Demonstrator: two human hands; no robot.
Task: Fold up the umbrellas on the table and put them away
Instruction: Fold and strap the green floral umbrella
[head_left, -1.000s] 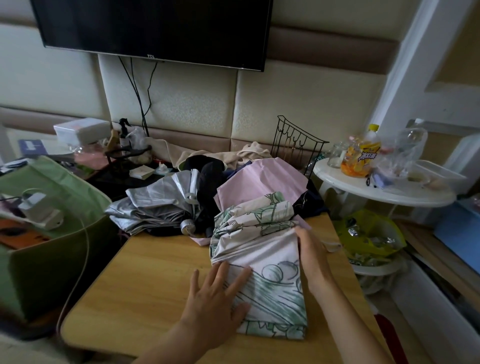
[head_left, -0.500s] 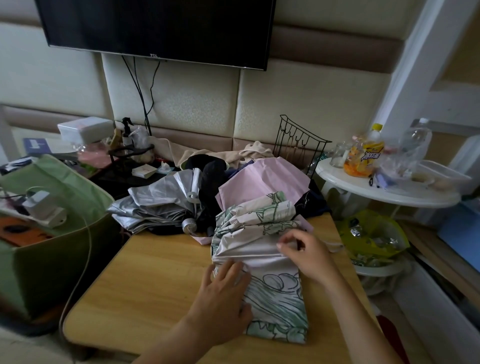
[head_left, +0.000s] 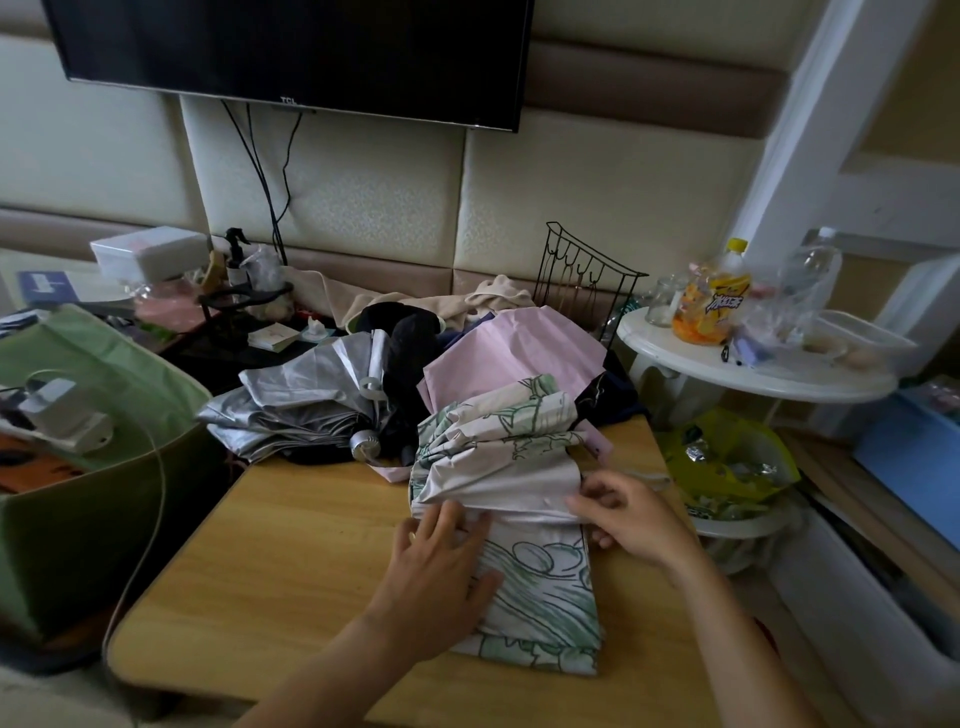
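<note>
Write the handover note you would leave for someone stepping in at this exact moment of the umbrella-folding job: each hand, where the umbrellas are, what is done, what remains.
Left hand: lies flat, fingers straight, pressing the green-patterned umbrella against the wooden table.
Right hand: fingers curled, pinching a fold of that umbrella's canopy at its right edge.
Silver umbrella: collapsed but loose, at the table's far left edge.
Pink umbrella: loose, behind the patterned one.
Done: the patterned umbrella is collapsed, its near half flattened.
Left: finish folding and fasten it, fold the silver and pink ones, put all three away.
</note>
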